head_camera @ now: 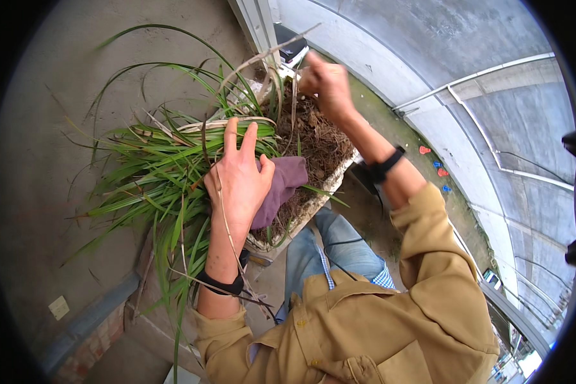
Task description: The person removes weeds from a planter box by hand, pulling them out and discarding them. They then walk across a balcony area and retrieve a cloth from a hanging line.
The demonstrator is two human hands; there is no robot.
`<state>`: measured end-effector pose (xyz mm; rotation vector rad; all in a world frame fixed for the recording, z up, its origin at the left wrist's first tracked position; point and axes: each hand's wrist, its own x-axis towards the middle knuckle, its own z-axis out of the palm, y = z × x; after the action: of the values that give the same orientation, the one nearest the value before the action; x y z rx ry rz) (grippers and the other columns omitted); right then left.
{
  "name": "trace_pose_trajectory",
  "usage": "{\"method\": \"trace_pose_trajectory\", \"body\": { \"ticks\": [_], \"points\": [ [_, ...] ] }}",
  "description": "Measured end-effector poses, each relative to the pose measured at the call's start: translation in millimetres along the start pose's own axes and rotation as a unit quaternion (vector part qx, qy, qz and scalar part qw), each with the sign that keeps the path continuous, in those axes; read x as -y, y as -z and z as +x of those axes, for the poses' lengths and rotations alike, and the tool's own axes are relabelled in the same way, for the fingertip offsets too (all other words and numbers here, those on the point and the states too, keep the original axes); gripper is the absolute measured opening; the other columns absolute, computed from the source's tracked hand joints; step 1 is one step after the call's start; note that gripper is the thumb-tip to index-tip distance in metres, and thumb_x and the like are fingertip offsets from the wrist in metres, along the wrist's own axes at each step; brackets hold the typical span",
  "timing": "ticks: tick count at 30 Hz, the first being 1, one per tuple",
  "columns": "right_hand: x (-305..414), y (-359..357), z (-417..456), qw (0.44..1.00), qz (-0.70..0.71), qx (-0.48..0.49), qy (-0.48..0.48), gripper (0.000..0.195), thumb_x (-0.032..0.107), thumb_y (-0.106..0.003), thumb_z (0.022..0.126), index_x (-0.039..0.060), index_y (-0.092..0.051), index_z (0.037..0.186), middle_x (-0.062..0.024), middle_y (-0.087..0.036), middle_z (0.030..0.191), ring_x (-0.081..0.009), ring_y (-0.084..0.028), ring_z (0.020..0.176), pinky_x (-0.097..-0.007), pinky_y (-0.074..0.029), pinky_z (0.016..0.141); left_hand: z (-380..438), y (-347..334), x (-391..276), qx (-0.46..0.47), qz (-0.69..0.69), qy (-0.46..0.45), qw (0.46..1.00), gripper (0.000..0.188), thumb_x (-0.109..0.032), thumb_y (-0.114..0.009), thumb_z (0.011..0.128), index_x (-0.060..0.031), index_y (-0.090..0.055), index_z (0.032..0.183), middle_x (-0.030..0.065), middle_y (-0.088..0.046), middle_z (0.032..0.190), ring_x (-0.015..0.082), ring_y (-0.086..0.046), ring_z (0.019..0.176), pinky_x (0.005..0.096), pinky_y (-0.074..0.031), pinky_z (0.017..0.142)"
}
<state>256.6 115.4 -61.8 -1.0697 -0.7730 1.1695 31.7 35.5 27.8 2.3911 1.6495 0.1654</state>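
My left hand (240, 177) lies spread over a thick clump of long, strap-like green leaves (149, 168), pressing them to the left. A purple cloth (281, 189) sits beside its thumb, over the planter's near part. My right hand (327, 84) is raised above the far end of the planter, its fingers curled and blurred; whether they hold anything is not clear. Below it, dry brown roots and soil (314, 139) fill a rough whitish rectangular planter (333, 185). A dry, pale leaf (269, 53) arches up near the far end.
A grey wall (53, 158) stands behind the leaves, with a small pale plate (58, 307) on it. A metal post (257, 24) rises beyond the planter. Far down to the right, red and blue objects (425, 150) lie on the ground beside a pale wall (413, 91).
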Motion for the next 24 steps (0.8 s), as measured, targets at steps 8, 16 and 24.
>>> {"method": "trace_pose_trajectory", "body": {
  "ticks": [8,16,24],
  "points": [
    [-1.1,4.8,-43.0,0.993,-0.02,0.029,-0.113,0.064,0.042,-0.056,0.104,0.0131,-0.043,0.048,-0.0036,-0.044,0.049,-0.0138,-0.042,0.046,-0.0317,-0.034,0.049,0.7,6.5,-4.8,0.007,-0.001,0.013,1.0,0.055,-0.023,-0.064,0.085,-0.0141,-0.055,0.138,0.013,-0.04,0.156,0.0431,-0.071,0.085,0.053,-0.058,0.076],
    [-15.8,-18.3,8.5,0.994,0.066,0.085,-0.022,0.06,0.039,-0.053,0.106,0.0119,-0.038,0.054,0.0032,-0.036,0.053,-0.0104,-0.029,0.048,-0.0301,-0.022,0.049,-3.3,-3.8,1.4,-0.021,0.008,-0.009,1.0,0.055,-0.023,-0.064,0.084,-0.0138,-0.057,0.138,0.0125,-0.04,0.156,0.0433,-0.071,0.087,0.0533,-0.058,0.078],
    [-0.5,6.0,-19.7,0.994,-0.003,0.079,-0.071,0.057,0.037,-0.06,0.102,0.0126,-0.043,0.054,0.0035,-0.039,0.05,-0.0097,-0.034,0.048,-0.0304,-0.026,0.048,0.4,8.8,-9.0,0.023,0.041,0.026,0.999,0.056,-0.024,-0.066,0.084,-0.0144,-0.058,0.138,0.0129,-0.046,0.153,0.0364,-0.072,0.089,0.0496,-0.058,0.08]
  ]
}}
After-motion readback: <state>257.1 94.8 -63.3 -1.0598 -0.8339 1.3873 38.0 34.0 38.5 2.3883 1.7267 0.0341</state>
